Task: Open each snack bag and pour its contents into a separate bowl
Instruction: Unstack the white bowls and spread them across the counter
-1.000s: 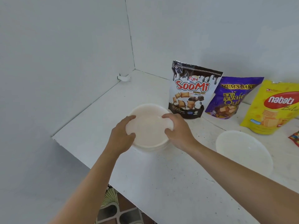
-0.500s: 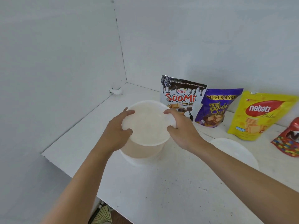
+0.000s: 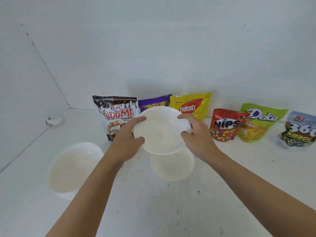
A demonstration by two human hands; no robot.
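1. Six snack bags line the far wall; the raised bowl [image 3: 160, 132] hides parts of the Soomi bag [image 3: 114, 113] and the purple bag [image 3: 153, 104].
2. Left hand [image 3: 126, 139] and right hand [image 3: 196, 134] grip its smooth, round white rim above the table [image 3: 171, 211].
3. Three bowls in all: second bowl [image 3: 172, 166] beneath, third bowl [image 3: 73, 168] near left.

- It is bright, with soft, even light on the white wall [image 3: 153, 48] and table [image 3: 171, 211].
- A faint grey shadow sits on the wall behind the bags [image 3: 190, 105].
- The white bowl [image 3: 160, 132] I hold looks washed out.
- The edges bend, and the far-right bag [image 3: 299, 130] is fuzzy.
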